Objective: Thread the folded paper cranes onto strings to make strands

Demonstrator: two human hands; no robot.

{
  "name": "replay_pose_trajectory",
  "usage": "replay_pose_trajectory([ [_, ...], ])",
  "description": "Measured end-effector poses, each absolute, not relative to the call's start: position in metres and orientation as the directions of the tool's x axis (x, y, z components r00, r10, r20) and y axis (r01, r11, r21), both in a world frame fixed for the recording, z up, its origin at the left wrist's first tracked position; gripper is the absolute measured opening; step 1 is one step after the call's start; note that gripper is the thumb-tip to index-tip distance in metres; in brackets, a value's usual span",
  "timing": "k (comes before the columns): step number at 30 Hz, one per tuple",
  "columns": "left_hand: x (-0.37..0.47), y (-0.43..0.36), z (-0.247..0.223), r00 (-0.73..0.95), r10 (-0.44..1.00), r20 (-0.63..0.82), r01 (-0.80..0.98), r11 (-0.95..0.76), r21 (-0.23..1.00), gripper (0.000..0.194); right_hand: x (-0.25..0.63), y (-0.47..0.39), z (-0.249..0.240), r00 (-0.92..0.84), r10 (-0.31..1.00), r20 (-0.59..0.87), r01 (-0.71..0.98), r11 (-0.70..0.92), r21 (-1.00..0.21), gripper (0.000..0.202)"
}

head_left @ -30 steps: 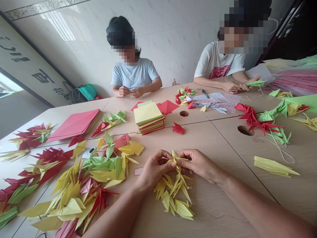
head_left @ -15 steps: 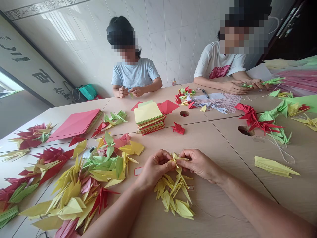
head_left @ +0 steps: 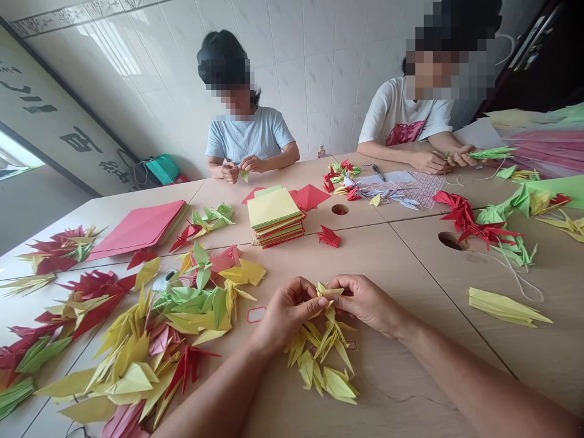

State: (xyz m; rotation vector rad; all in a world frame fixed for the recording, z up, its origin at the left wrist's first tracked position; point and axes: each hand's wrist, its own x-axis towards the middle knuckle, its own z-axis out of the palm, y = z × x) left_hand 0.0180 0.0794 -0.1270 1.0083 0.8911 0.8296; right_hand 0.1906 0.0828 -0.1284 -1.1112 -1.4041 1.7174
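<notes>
Between my two hands is a small yellow paper crane [head_left: 326, 291], pinched at the fingertips. My left hand [head_left: 292, 310] closes on it from the left, thumb over the folds. From the other side my right hand [head_left: 365, 301] grips it, with its fingers partly hidden behind the paper. Just below hangs a cluster of yellow paper cranes [head_left: 322, 356] that rests on the table. A thin thread [head_left: 401, 398] trails from the cluster to the right.
A big heap of folded cranes [head_left: 132, 353] covers the left side. Ahead stand a stack of square paper [head_left: 276, 216] and a red crane [head_left: 329, 236]. Flat yellow folded pieces [head_left: 508, 306] lie right, near a table hole [head_left: 453, 240]. Two people sit opposite, hands on paper pieces.
My fingers have shifted slightly on the yellow crane, my left thumb moving a little. Across the table, both people's hands have moved a bit.
</notes>
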Motion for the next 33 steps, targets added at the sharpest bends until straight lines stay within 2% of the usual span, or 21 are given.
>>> replay_pose_trajectory([
  [4, 0.0187, 0.0791, -0.128, 0.331, 0.914, -0.233, -0.116, 0.284, 0.952, 0.035, 0.1899, 0.0821, -0.1271, -0.413, 0.885, -0.216, 0.031, -0.223, -0.974, 0.041],
  [10, 0.0191, 0.0788, -0.1263, 0.333, 0.917, -0.218, -0.124, 0.272, 0.954, 0.032, 0.1915, 0.0829, -0.1306, -0.405, 0.891, -0.207, 0.048, -0.206, -0.977, 0.039],
  [16, 0.0176, 0.0798, -0.1291, 0.326, 0.929, -0.174, -0.098, 0.216, 0.971, 0.027, 0.1917, 0.0841, -0.1319, -0.438, 0.888, -0.143, 0.08, -0.12, -0.99, 0.038],
  [25, 0.0199, 0.0788, -0.1257, 0.236, 0.959, -0.156, -0.023, 0.166, 0.986, 0.026, 0.193, 0.0831, -0.1351, -0.409, 0.896, -0.173, 0.116, -0.136, -0.984, 0.035],
  [33, 0.017, 0.0805, -0.1242, 0.369, 0.911, -0.185, -0.124, 0.246, 0.961, 0.024, 0.1932, 0.0842, -0.1315, -0.404, 0.895, -0.187, 0.076, -0.171, -0.982, 0.038],
])
